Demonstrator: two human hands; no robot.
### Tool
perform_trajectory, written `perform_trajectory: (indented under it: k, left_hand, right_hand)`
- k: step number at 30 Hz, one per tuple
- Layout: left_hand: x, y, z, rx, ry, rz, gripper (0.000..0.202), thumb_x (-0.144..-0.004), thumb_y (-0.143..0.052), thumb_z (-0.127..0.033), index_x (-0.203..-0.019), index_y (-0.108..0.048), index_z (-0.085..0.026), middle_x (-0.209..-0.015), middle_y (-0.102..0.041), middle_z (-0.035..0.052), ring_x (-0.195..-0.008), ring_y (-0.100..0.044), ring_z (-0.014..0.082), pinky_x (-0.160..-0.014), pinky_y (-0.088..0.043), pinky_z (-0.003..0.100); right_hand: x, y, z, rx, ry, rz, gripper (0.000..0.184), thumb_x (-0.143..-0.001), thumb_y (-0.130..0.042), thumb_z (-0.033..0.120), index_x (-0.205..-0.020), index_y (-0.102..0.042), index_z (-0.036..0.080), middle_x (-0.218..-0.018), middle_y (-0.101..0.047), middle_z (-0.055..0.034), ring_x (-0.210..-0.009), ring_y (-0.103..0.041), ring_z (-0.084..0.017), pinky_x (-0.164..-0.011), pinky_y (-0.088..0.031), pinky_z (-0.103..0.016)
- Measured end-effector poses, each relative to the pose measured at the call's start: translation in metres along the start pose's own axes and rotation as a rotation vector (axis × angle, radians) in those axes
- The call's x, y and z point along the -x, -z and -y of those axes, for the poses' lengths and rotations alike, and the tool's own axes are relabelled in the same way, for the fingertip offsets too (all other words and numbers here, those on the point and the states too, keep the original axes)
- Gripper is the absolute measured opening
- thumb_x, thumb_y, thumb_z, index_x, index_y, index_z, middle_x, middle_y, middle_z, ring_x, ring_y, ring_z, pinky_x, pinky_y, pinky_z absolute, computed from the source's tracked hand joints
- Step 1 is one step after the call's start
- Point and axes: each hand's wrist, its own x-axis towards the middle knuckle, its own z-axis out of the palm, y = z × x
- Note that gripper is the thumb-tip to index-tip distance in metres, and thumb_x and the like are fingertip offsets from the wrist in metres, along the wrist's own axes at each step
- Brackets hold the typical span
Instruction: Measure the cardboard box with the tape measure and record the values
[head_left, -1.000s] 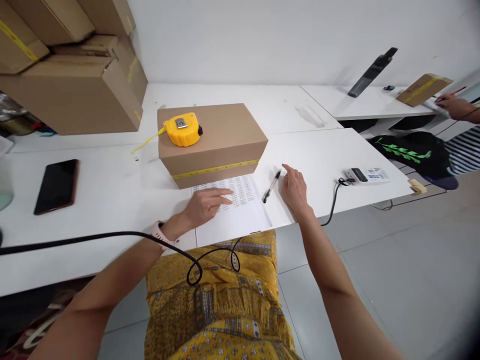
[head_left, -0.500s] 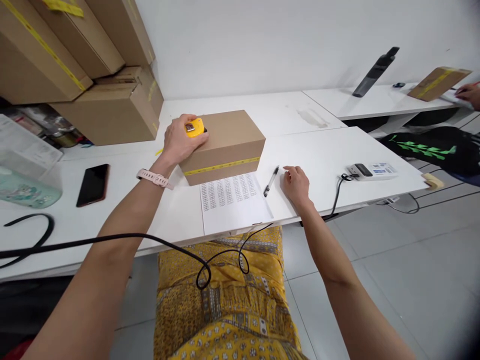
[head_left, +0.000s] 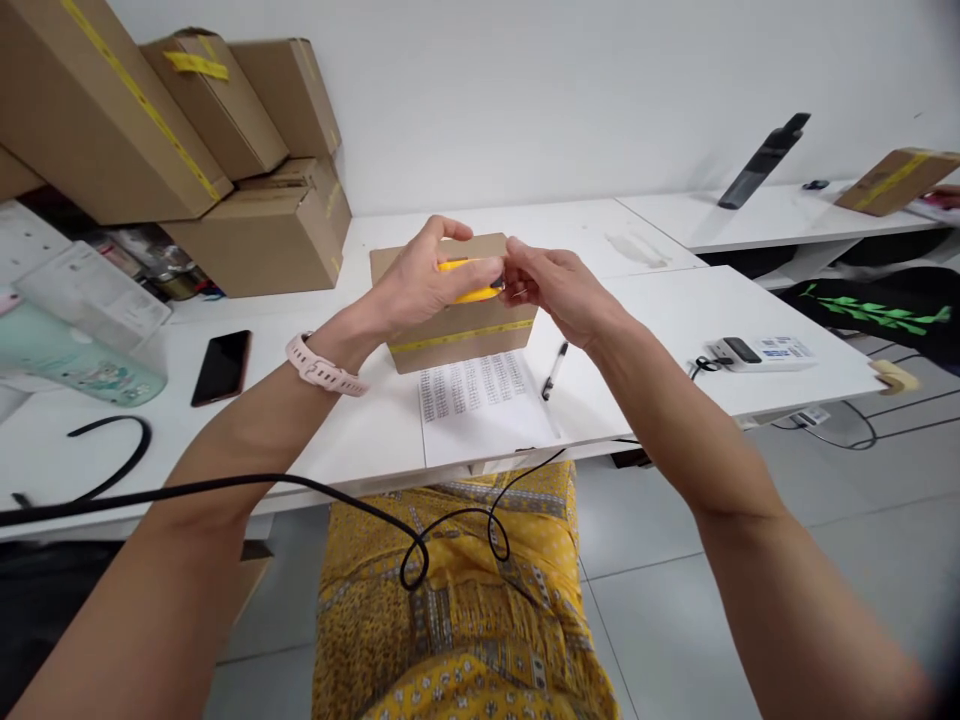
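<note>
My left hand [head_left: 420, 285] is closed around a yellow tape measure [head_left: 469, 292], held in the air above a brown cardboard box [head_left: 465, 335] with a yellow strip along its side. My right hand [head_left: 551, 290] meets it from the right, its fingertips pinched at the end of the tape measure. The box stands on the white table [head_left: 652, 310]. In front of the box lies a printed sheet [head_left: 480, 405], with a black pen [head_left: 555, 368] beside it on the right.
Stacked cardboard boxes [head_left: 247, 215] fill the back left. A black phone [head_left: 221, 366], a pale green bottle [head_left: 82, 360] and a black cable [head_left: 112, 470] lie on the left. A label printer [head_left: 761, 351] sits at the right; another box [head_left: 896, 178] rests on the far table.
My left hand went from the sheet to the tape measure on the box and lifted it. My right hand left the table beside the pen and rose to the tape measure.
</note>
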Motion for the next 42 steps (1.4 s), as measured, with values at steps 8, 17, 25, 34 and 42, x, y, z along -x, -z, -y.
perform_trajectory:
  k: [8, 17, 25, 34, 42]
  left_hand:
    - [0.000, 0.087, 0.043, 0.287, 0.334, 0.184, 0.047, -0.081, -0.068, -0.059, -0.106, -0.067, -0.019, -0.097, -0.074, 0.0074, -0.086, -0.071, 0.0238, -0.078, -0.058, 0.044]
    - [0.035, 0.175, 0.157, 0.250, 0.517, 0.206, 0.048, -0.072, -0.073, -0.069, -0.087, -0.074, -0.023, -0.074, -0.077, 0.0003, -0.059, -0.066, 0.0164, -0.048, -0.055, 0.027]
    - [0.023, 0.148, 0.128, 0.311, 0.681, 0.292, 0.050, -0.065, -0.079, -0.062, -0.093, -0.077, -0.021, -0.094, -0.078, 0.0062, -0.084, -0.071, 0.0254, -0.066, -0.062, 0.030]
    - [-0.002, 0.123, 0.118, 0.316, 0.604, 0.368, 0.043, -0.074, -0.073, -0.060, -0.087, -0.075, -0.019, -0.095, -0.074, 0.0078, -0.079, -0.067, 0.0201, -0.062, -0.059, 0.028]
    - [0.000, 0.121, 0.123, 0.328, 0.635, 0.379, 0.046, -0.078, -0.068, -0.062, -0.093, -0.077, -0.019, -0.095, -0.076, 0.0078, -0.072, -0.068, 0.0184, -0.062, -0.058, 0.028]
  right_hand:
    - [-0.072, 0.090, -0.034, 0.027, -0.062, -0.239, 0.035, -0.091, -0.069, 0.044, -0.074, -0.053, 0.018, -0.062, -0.045, 0.0052, -0.057, -0.049, -0.006, -0.056, -0.041, -0.021]
    - [-0.101, 0.126, -0.083, 0.052, -0.359, -0.459, 0.032, -0.097, -0.060, 0.026, -0.069, -0.047, 0.020, -0.048, -0.046, 0.0058, -0.048, -0.039, -0.006, -0.052, -0.035, -0.026]
    - [-0.124, 0.070, -0.097, 0.113, -0.321, -0.410, 0.032, -0.087, -0.072, 0.037, -0.069, -0.053, 0.020, -0.067, -0.060, -0.0008, -0.061, -0.052, -0.011, -0.059, -0.044, -0.026]
    - [-0.119, 0.057, -0.109, 0.086, -0.407, -0.344, 0.035, -0.080, -0.074, 0.052, -0.086, -0.064, 0.019, -0.091, -0.073, -0.0093, -0.072, -0.065, -0.019, -0.059, -0.052, -0.028]
    - [-0.117, 0.056, -0.103, 0.183, -0.470, -0.361, 0.039, -0.077, -0.077, 0.056, -0.079, -0.063, 0.019, -0.091, -0.073, -0.0110, -0.071, -0.064, -0.019, -0.056, -0.048, -0.029]
